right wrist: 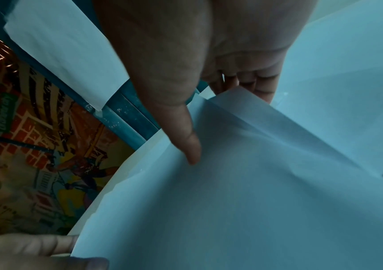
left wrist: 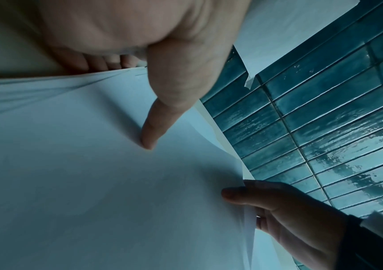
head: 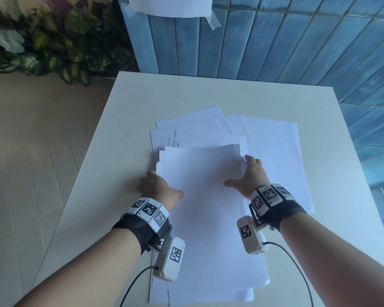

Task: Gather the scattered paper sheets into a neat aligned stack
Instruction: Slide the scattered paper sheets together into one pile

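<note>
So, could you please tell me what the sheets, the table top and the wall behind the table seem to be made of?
Sheets: thin white matte paper, judging by how it bends and lets light through where the right hand lifts an edge.
Table top: smooth, off-white, matte; probably laminate or painted board, though that stays open.
Wall: glossy blue-green tiles, likely glazed ceramic, with wavy reflections and pale grout lines.

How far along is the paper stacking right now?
Partly done. A bundle of sheets is gathered: the left hand and right hand grip its sides, thumbs on top. Its edges are not yet flush. Loose sheets lie fanned out on the table behind, right and beneath, yet to be collected and squared.
</note>
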